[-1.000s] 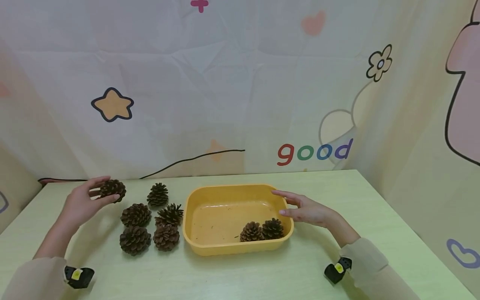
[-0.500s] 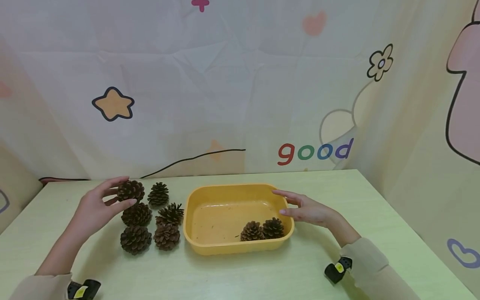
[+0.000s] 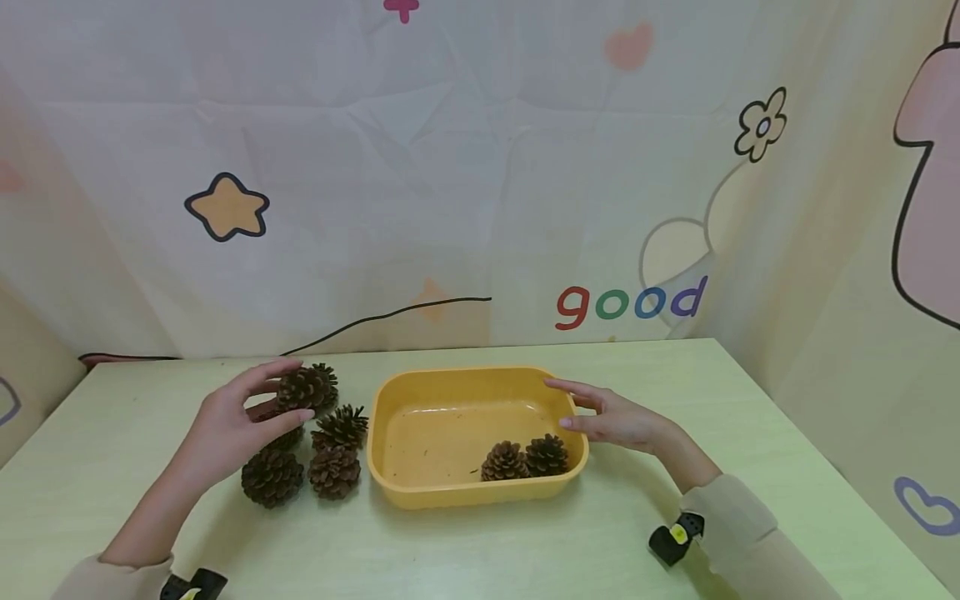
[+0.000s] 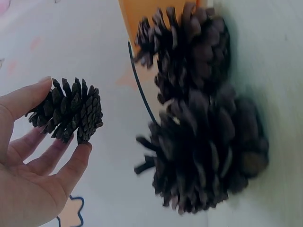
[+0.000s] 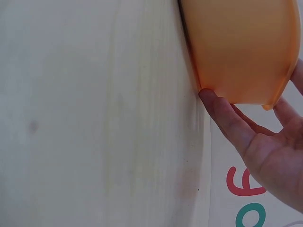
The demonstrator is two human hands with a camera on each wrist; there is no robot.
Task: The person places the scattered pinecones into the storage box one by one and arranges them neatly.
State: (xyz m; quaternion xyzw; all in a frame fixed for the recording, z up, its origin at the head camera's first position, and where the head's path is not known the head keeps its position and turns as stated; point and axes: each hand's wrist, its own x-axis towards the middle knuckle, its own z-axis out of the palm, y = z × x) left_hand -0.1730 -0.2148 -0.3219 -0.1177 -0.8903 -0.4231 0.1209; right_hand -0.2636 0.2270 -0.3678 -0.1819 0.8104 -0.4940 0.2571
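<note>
My left hand holds a brown pine cone between thumb and fingers, raised above the other cones. The left wrist view shows this held pine cone gripped at its ends, apart from two larger-looking cones nearby. At the right end of a yellow plastic basin, my right hand holds the rim, with thumb and index fingertips over it. In the right wrist view, other fingers touch the basin's outer wall low down. Two pine cones lie in the basin's front right corner.
Left of the basin, several more pine cones stand close together on the pale table; my left hand partly hides some. A printed cloth hangs behind the table's back edge.
My left hand has carried its pine cone rightward over the group and now overlaps the back cone. The right hand and basin have stayed put.
</note>
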